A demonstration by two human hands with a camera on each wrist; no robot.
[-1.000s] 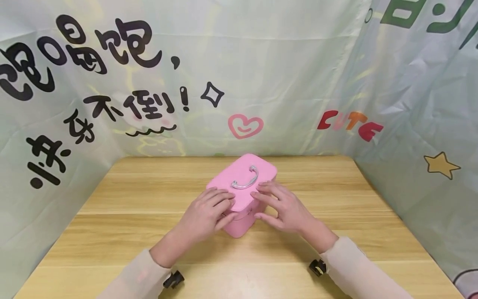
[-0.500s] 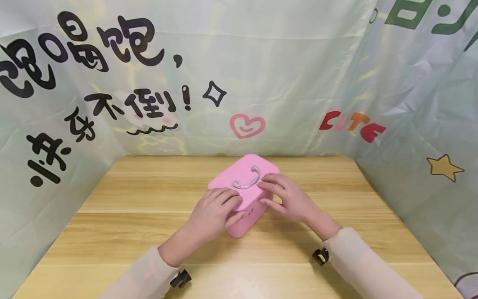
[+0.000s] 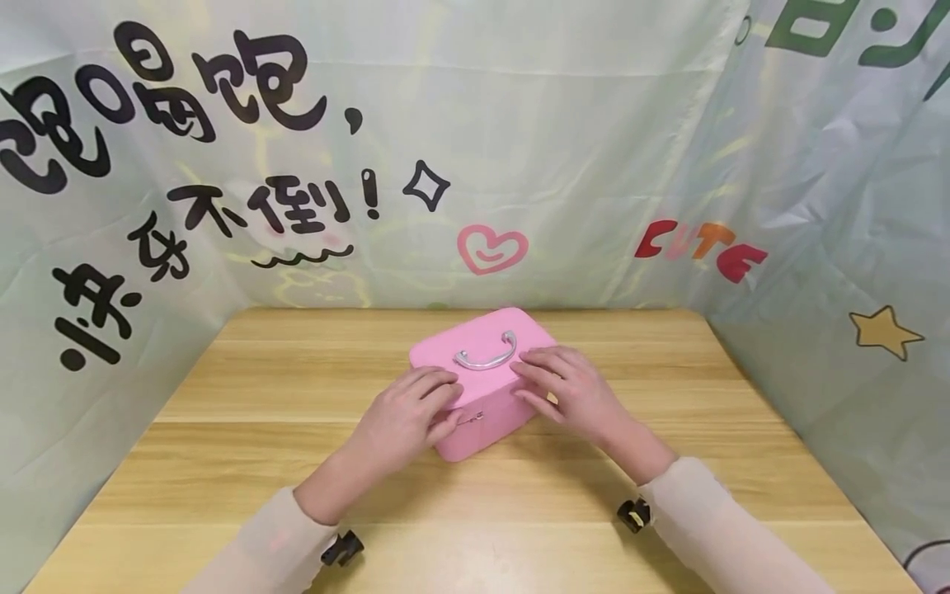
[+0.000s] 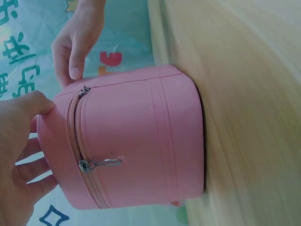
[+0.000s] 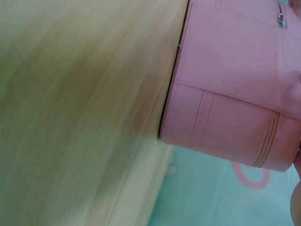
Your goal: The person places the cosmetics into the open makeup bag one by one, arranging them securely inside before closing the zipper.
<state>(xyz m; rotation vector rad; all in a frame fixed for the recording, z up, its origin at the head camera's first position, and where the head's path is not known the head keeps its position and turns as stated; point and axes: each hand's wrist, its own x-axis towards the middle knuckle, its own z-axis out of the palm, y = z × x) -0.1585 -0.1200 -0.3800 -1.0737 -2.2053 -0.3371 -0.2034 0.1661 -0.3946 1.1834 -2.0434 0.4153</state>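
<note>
A pink zip-up cosmetic case (image 3: 493, 425) stands upright on the wooden table, lid down, with a curved silver handle (image 3: 491, 365) on top. My left hand (image 3: 401, 419) grips the lid's near left corner, fingers over the top and thumb against its edge. Over the front right edge of the lid lies my right hand (image 3: 577, 398), fingertips on the top, thumb beside the front wall, fingers loosely bent. In the left wrist view a zip (image 4: 77, 127) runs below the lid; one metal zip pull (image 4: 108, 162) hangs from it. Mostly the case (image 5: 230, 70) fills the right wrist view, that hand nearly out of frame.
The wooden table (image 3: 245, 429) spreads around the case. Behind it and at both sides hangs a pale printed cloth (image 3: 579, 165) with lettering, a heart and a star. Small black devices (image 3: 343, 548) sit under both wrists.
The case has turned on the table, so its long front side now faces nearer to me. My left hand first shifted right, then back left with the near corner; the right hand slid slightly along.
</note>
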